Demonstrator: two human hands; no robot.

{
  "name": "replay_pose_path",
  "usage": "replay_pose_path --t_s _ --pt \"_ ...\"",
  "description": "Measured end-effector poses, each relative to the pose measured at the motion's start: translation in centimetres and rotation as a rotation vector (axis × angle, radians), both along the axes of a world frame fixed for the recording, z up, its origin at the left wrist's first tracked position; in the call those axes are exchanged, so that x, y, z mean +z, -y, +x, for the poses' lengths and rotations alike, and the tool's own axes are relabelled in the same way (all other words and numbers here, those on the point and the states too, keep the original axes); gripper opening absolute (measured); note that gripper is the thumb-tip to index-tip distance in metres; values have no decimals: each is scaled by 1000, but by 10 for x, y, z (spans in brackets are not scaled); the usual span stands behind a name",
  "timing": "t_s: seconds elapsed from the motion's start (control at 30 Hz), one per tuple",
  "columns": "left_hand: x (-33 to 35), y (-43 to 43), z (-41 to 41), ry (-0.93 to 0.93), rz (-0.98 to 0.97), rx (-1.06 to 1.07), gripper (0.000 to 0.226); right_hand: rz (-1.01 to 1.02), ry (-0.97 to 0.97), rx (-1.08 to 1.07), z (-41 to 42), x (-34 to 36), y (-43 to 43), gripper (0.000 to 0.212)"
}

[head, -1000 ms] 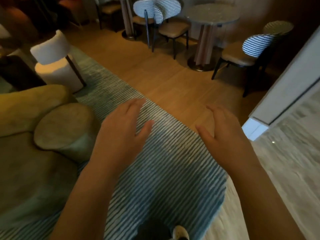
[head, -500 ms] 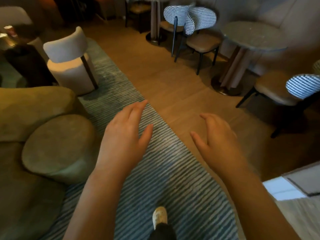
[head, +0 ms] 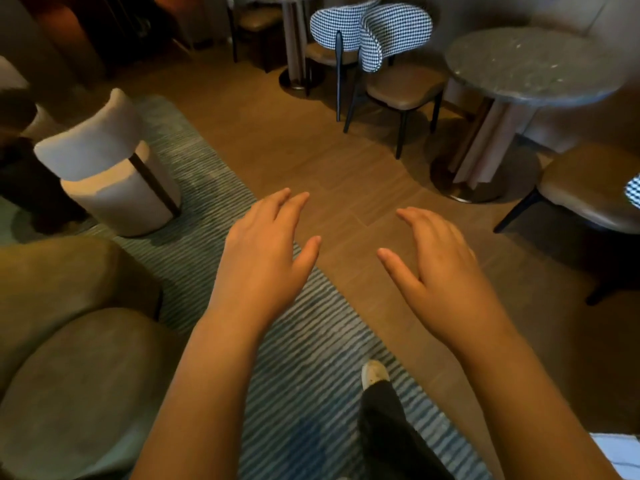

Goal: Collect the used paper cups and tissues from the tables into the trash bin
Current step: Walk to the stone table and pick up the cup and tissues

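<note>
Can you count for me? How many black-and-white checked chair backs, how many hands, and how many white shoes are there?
Black-and-white checked chair backs: 3 (two side by side at the top, one cut off at the right edge)
Hands: 2 (left hand, right hand, both holding nothing)
White shoe: 1
Total: 6

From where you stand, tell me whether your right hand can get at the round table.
Probably not: the right hand hovers over the floor, well short of the round table. Nothing blocks the way; stepping closer should do.
</note>
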State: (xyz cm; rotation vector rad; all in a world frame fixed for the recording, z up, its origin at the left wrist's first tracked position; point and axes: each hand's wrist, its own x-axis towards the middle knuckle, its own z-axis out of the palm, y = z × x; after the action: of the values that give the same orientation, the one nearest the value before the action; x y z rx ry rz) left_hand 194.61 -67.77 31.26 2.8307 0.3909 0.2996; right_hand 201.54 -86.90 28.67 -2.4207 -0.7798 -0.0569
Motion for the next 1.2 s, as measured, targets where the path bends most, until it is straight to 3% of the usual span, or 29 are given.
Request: replay_pose_path --t_s 0.23,0.4,0.6,0.8,1.03,1.2 --pt "21 -31 187 7 32 -5 58 -3 15 -16 195 24 -32 62" --pt "18 -73 271 -42 -23 36 58 33 -24 16 298 26 -79 69" --pt "2 -150 370 18 -62 177 53 7 -62 48 404 0 -160 69" --pt "-7 -245 503 30 -86 156 55 -6 16 7 535 -1 -259 68" --pt "33 -356 656 115 -43 143 56 -25 97 91 685 46 -371 70" --pt "32 -414 748 51 -101 69 58 35 98 126 768 42 -431 66"
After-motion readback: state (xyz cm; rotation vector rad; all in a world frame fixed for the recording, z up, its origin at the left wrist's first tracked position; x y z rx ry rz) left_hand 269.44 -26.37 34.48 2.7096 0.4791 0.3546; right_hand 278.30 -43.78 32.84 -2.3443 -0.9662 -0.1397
